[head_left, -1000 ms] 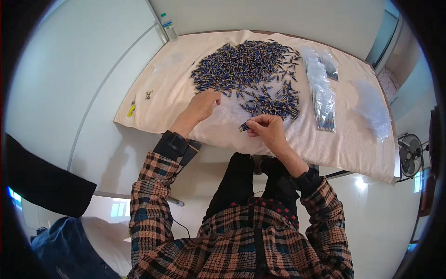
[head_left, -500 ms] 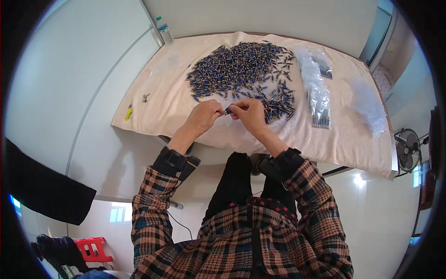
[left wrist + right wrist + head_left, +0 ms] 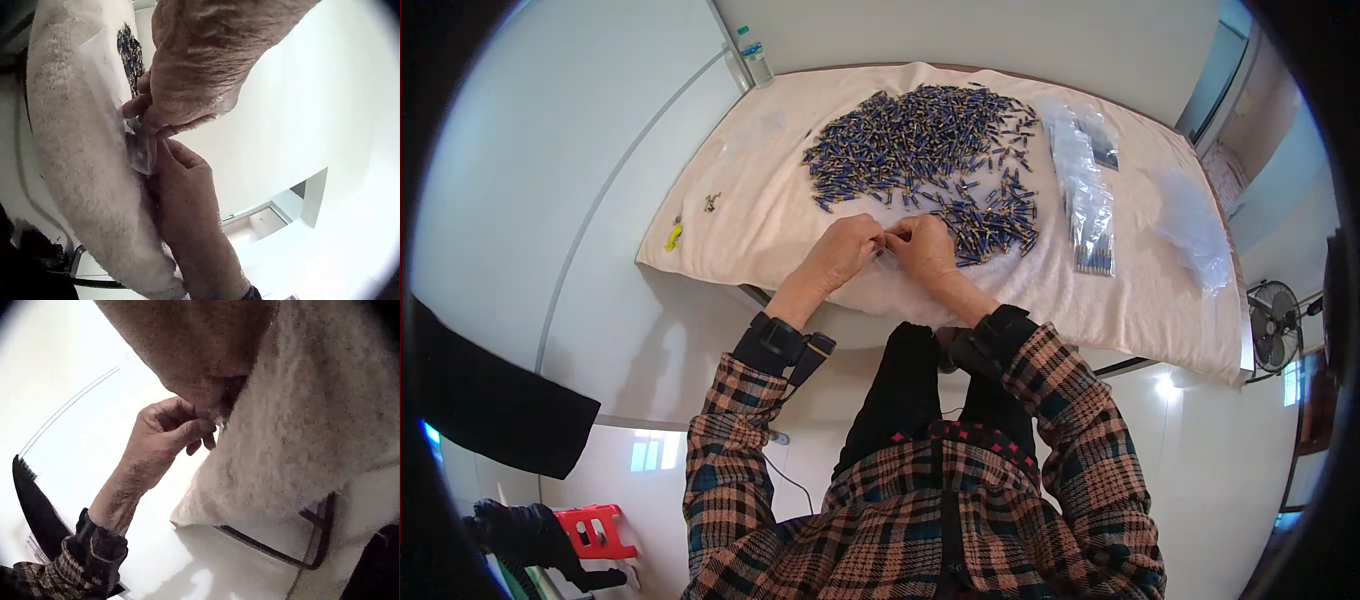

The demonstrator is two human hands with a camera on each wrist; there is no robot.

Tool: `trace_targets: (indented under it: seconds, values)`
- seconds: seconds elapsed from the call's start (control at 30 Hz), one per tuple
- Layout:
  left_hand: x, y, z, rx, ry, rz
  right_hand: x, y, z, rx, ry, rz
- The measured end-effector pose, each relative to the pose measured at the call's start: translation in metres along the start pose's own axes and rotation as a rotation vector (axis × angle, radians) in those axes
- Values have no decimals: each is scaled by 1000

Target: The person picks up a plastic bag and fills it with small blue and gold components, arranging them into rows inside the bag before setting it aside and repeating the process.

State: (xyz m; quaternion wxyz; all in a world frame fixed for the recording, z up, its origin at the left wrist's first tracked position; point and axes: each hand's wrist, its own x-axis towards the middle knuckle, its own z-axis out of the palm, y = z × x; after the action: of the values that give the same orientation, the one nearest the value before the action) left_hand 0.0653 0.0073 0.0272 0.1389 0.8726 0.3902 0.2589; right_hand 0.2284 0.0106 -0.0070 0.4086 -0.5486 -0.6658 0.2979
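My two hands meet over the front part of the cream cloth [image 3: 730,215]. My left hand [image 3: 876,241] and right hand [image 3: 896,239] both pinch a small clear plastic bag [image 3: 142,149] between their fingertips, just above the cloth. In the left wrist view the left fingers [image 3: 147,112] hold the bag's top edge and the right hand [image 3: 187,206] holds it from below. I cannot make out what is in the bag. A big heap of small blue pin-like parts [image 3: 920,140] lies just beyond the hands, with a smaller cluster [image 3: 995,220] to their right.
Clear bags holding blue parts [image 3: 1090,215] lie right of the heap, with crumpled plastic [image 3: 1195,225] further right. A bottle [image 3: 752,48] stands at the back left corner. A yellow piece [image 3: 672,237] and a small metal bit [image 3: 712,203] lie at the cloth's left edge. A fan [image 3: 1268,325] stands right.
My right hand carried blue parts from the right over to my left hand. Both hands have now closed together on the clear bag.
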Motion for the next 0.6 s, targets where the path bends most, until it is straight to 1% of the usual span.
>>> trace_targets:
  seconds: [0.1, 0.13, 0.23, 0.27, 0.37, 0.4, 0.5, 0.53, 0.6]
  values:
    - [-3, -1, 1, 6, 28, 10, 7, 8, -5, -40, -103, -182]
    - [-4, 0, 3, 2, 31, 6, 9, 11, -5, -43, -107, -181]
    - [-6, 5, 5, -48, 83, -4, 14, 17, -10, -22, -212, -261]
    - [-8, 9, 8, -48, 86, -6, 15, 18, -11, -23, -214, -263]
    - [-30, 30, 28, 8, 332, -112, 14, 22, -17, 118, -239, -280]
    - [-38, 36, 34, 5, 331, -117, 13, 23, -18, 117, -245, -277]
    - [-60, 45, 53, 169, 456, -108, 14, 14, -27, -21, -307, -349]
    - [-61, 45, 56, 168, 461, -115, 14, 15, -26, -24, -315, -351]
    - [-63, 43, 62, 155, 555, -89, 17, 18, -23, 5, -324, -334]
